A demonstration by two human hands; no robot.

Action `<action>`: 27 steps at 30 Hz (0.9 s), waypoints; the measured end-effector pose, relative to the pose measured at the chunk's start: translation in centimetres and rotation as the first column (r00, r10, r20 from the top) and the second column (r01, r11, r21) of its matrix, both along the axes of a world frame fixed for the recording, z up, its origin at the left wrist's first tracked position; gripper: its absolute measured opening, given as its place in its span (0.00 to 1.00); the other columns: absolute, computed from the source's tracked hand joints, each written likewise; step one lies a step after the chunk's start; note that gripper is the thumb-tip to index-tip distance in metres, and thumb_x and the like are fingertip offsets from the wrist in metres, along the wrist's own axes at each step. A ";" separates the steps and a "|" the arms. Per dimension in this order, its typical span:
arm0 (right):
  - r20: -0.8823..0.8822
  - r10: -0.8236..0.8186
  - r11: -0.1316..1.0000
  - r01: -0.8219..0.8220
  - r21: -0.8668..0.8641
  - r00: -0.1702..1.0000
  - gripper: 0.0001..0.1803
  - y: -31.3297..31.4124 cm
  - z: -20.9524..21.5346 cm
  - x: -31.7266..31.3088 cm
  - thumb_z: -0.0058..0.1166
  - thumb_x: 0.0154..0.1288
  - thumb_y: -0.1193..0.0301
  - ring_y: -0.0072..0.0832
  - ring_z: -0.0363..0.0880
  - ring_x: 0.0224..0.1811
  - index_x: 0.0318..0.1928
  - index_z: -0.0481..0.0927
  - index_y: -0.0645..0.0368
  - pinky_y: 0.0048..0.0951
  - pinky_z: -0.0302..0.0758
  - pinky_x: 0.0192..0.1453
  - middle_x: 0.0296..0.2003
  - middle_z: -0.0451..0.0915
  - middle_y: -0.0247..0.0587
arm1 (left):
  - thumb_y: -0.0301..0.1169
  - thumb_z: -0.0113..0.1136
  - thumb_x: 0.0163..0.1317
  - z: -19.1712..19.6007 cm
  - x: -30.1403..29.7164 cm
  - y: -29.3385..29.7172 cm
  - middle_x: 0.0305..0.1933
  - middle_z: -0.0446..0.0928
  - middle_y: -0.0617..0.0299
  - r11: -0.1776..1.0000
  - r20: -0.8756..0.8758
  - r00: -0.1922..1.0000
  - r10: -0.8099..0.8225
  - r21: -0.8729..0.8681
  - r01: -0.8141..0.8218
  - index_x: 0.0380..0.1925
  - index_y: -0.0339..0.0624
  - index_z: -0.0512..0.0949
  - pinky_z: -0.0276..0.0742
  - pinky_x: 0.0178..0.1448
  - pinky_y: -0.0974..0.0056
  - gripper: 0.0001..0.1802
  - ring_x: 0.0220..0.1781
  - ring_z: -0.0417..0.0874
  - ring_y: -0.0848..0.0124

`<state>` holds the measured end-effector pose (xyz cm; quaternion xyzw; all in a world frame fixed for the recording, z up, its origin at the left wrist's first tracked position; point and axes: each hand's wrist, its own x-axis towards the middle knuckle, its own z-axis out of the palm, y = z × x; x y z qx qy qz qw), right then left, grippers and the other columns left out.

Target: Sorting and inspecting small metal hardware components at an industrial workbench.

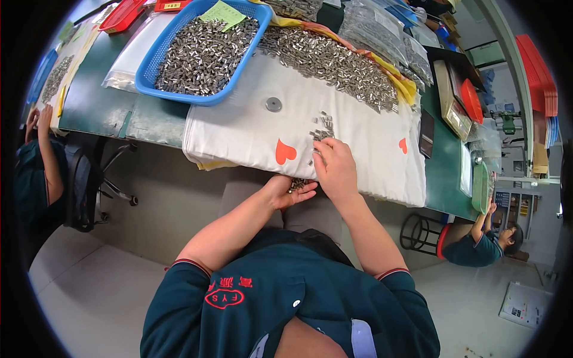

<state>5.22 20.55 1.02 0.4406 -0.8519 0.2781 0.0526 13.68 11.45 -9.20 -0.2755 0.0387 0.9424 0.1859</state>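
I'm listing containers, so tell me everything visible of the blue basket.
The blue basket looks like plastic, shallow and rectangular with rounded corners, a smooth rim and walls pierced with small holes. It stands upright at upper left, its far end reaching the picture's top edge, its near part overlapping the white cloth. Short, silvery metal pieces fill much of it; a yellow-green slip lies on them at the far end. Neither the left hand nor the right hand touches it.

Dark green short-sleeved shirt (256, 328); red-and-white trim (193, 264) on sleeve ends; red chest emblem (224, 298), outlined; white round button (296, 304); grey trousers (241, 192).
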 end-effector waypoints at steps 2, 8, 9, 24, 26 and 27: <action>-0.010 0.006 0.999 -0.005 0.044 1.000 0.11 0.0 -0.5 0.3 0.53 0.50 0.76 0.39 0.71 0.39 0.37 0.77 0.63 0.34 0.69 0.43 0.35 0.73 0.43 | 0.42 0.37 0.66 1.5 0.0 0.1 0.43 0.74 0.56 0.997 -0.030 0.999 -0.015 -0.076 0.013 0.46 0.42 0.69 0.75 0.49 0.56 0.19 0.44 0.77 0.63; -0.004 0.007 1.000 -0.007 0.025 1.000 0.10 -0.5 -0.5 0.5 0.54 0.49 0.75 0.39 0.71 0.38 0.35 0.76 0.63 0.33 0.69 0.41 0.34 0.72 0.43 | 0.39 0.37 0.66 1.8 0.1 0.1 0.46 0.73 0.56 0.999 -0.054 0.998 -0.009 -0.052 0.006 0.48 0.43 0.69 0.75 0.50 0.56 0.17 0.46 0.76 0.62; -0.004 0.006 1.000 -0.006 0.025 1.000 0.10 -0.5 -0.4 0.5 0.54 0.49 0.75 0.39 0.71 0.38 0.35 0.76 0.63 0.33 0.69 0.41 0.34 0.72 0.43 | 0.39 0.37 0.66 1.8 0.2 0.1 0.46 0.73 0.56 0.999 -0.054 0.998 -0.010 -0.053 0.008 0.48 0.43 0.69 0.75 0.50 0.56 0.17 0.46 0.76 0.62; 0.051 0.072 0.997 -0.072 0.001 0.996 0.08 0.9 -0.7 4.8 0.54 0.47 0.78 0.38 0.71 0.35 0.32 0.76 0.60 0.33 0.70 0.38 0.32 0.72 0.41 | 0.32 0.32 0.66 0.4 0.4 0.7 0.46 0.72 0.52 0.998 0.060 0.996 0.065 -0.012 -0.064 0.46 0.34 0.67 0.74 0.53 0.56 0.17 0.49 0.75 0.62; 0.066 0.126 0.992 -0.127 0.002 0.990 0.09 1.5 -0.4 5.3 0.54 0.48 0.78 0.38 0.71 0.36 0.33 0.76 0.60 0.33 0.70 0.39 0.33 0.72 0.42 | 0.33 0.33 0.66 -0.3 0.6 0.6 0.46 0.71 0.52 0.992 -0.105 0.992 0.064 0.113 -0.052 0.45 0.33 0.67 0.75 0.52 0.55 0.17 0.50 0.75 0.61; 0.081 0.181 0.983 -0.182 0.003 0.980 0.09 1.8 -0.2 5.2 0.54 0.48 0.78 0.38 0.72 0.37 0.34 0.76 0.60 0.33 0.70 0.40 0.33 0.73 0.43 | 0.33 0.33 0.66 -0.6 0.6 0.7 0.46 0.71 0.52 0.992 -0.104 0.992 0.065 0.111 -0.053 0.45 0.33 0.67 0.75 0.52 0.55 0.17 0.50 0.75 0.61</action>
